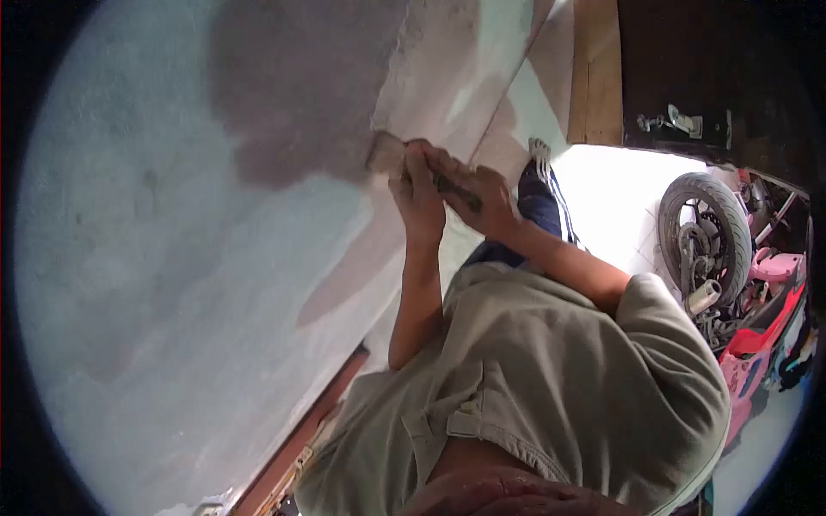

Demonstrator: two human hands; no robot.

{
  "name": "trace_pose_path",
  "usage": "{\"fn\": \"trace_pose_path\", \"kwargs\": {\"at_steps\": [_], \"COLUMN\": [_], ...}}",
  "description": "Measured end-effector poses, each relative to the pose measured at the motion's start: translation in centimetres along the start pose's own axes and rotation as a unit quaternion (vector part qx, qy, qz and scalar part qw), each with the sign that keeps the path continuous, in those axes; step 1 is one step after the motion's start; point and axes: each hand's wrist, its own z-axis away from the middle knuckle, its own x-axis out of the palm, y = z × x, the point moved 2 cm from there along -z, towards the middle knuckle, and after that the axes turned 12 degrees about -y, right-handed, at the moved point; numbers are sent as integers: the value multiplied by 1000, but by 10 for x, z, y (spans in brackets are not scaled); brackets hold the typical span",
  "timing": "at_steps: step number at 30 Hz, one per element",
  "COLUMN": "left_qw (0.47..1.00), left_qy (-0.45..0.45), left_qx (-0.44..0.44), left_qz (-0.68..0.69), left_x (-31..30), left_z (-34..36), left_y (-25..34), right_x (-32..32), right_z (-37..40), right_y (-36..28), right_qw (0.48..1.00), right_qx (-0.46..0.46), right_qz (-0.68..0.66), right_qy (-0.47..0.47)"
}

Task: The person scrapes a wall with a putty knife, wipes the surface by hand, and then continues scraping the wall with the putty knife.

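A scraper with a broad flat blade (pixel 386 154) and a dark handle (pixel 461 193) lies across both hands, its blade edge touching the pale grey wall (pixel 172 258). My right hand (pixel 490 199) is wrapped round the handle. On the side nearer the blade, my left hand (pixel 422 185) has its fingers closed on the tool, close to my right hand's fingers. The blade meets the wall beside a ragged line between grey and lighter surface. A dark shadow falls over that part of the wall.
A wooden frame (pixel 595 77) and a dark door (pixel 705 60) with a metal latch (pixel 684 121) stand at the upper right. Beyond the bright opening is a motorcycle wheel (pixel 731 225), near a pink and red object (pixel 748 353). A reddish-brown strip (pixel 301 430) runs along the wall's lower edge.
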Motion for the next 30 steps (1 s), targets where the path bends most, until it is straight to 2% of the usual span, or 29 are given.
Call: {"fn": "trace_pose_path", "kwargs": {"at_steps": [3,5,6,8,9,11,12,13,15,16,18,20,22,23,25,27,29,30], "left_qw": [1000,1000,1000,999,999,999,997,997,997,997,999,999,1000,1000,999,1000,997,998], "left_qy": [15,7,8,27,28,11,16,-26,-13,-17,25,28,20,28,45,2,17,12], "left_qx": [-11,7,8,39,39,46,31,18,7,8,-14,-16,-14,7,24,19,-8,6], "left_qz": [15,9,7,-21,-19,8,-66,-65,-77,-76,18,14,3,6,15,22,-71,-56], "left_x": [-2,-3,-3,-3,2,12,4,-10,-4,-1,5,1,3,4,11,14,-10,-6], "left_z": [1,-8,-3,-9,-14,-9,-12,-15,-9,-9,-3,-1,-3,-3,-7,-11,-14,-11], "left_y": [-6,-15,-10,0,10,38,20,-5,-5,-4,-5,-12,-3,5,19,31,-13,-11], "right_x": [-1,6,6,-1,-6,0,10,10,8,9,9,6,6,6,-8,1,9,11], "right_z": [6,5,5,-8,-16,-17,-13,-9,1,6,13,16,7,3,-12,-9,-4,3], "right_y": [-1,23,15,1,-11,-7,4,5,10,14,11,12,13,11,-15,-10,6,14], "right_qw": [1000,996,996,1000,994,991,994,992,996,997,997,997,998,998,996,993,996,994], "right_qx": [7,55,53,-14,-88,-106,-79,-87,-29,-15,-4,4,-7,-7,-78,-97,-20,-13], "right_qz": [4,1,0,-19,-5,-18,-25,-23,-48,-61,-62,-63,-58,-56,-3,-2,-67,-105], "right_qy": [-3,-74,-74,12,67,80,77,84,71,50,45,39,-1,4,47,64,53,35]}}
